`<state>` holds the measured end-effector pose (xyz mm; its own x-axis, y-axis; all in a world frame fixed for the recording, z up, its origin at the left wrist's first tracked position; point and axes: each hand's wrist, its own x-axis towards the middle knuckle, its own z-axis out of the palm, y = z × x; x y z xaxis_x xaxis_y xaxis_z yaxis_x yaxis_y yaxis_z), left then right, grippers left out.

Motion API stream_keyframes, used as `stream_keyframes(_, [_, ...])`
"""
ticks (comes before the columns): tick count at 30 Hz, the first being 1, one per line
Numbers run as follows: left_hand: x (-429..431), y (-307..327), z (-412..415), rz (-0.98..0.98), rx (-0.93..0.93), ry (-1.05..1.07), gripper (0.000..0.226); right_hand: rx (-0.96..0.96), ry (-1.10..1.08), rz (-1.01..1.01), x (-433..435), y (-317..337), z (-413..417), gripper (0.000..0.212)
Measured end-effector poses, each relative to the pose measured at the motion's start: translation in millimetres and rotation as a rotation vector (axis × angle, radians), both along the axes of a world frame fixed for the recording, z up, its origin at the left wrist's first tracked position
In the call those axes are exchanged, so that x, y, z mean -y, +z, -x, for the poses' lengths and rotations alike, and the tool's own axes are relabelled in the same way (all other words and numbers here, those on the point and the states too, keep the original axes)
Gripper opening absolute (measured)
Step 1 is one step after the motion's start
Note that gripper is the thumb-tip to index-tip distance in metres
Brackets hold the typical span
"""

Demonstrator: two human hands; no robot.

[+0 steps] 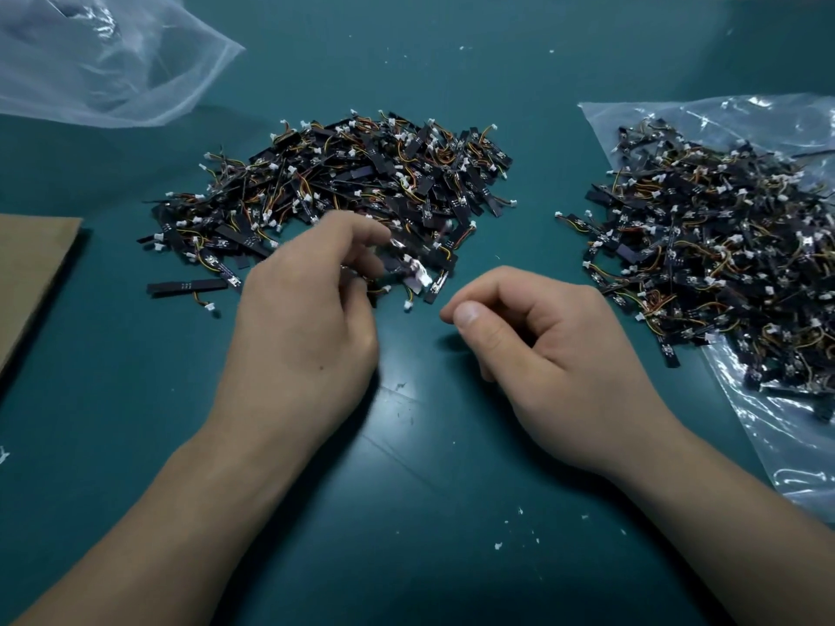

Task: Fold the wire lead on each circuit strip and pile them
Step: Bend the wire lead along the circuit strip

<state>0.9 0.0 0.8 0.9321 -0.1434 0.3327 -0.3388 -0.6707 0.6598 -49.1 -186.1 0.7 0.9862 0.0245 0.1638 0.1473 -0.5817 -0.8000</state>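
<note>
A large heap of black circuit strips (361,183) with coloured wire leads and white plugs lies on the green table at centre. A second heap (723,264) rests on a clear plastic bag at right. My left hand (307,309) hovers at the near edge of the centre heap, fingers curled; a blurred strip with a white plug (411,268) shows just off its fingertips, and whether the fingers hold it is unclear. My right hand (542,345) rests on the table between the heaps, fingers curled, thumb against forefinger, nothing visible in it.
An empty clear plastic bag (104,61) lies at the back left. A brown cardboard sheet (31,273) sits at the left edge. A lone strip (187,286) lies apart from the centre heap. White crumbs dot the green table (429,467).
</note>
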Motion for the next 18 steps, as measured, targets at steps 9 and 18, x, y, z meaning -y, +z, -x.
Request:
stream_keyframes(9, [0.2, 4.0, 0.7, 0.215, 0.208, 0.034, 0.033, 0.001, 0.004, -0.033, -0.5, -1.1, -0.7, 0.013])
stream_keyframes(18, [6.3, 6.6, 8.9, 0.233, 0.145, -0.264, 0.026, 0.061, 0.018, -0.002, 0.4, 0.6, -0.5, 0.015])
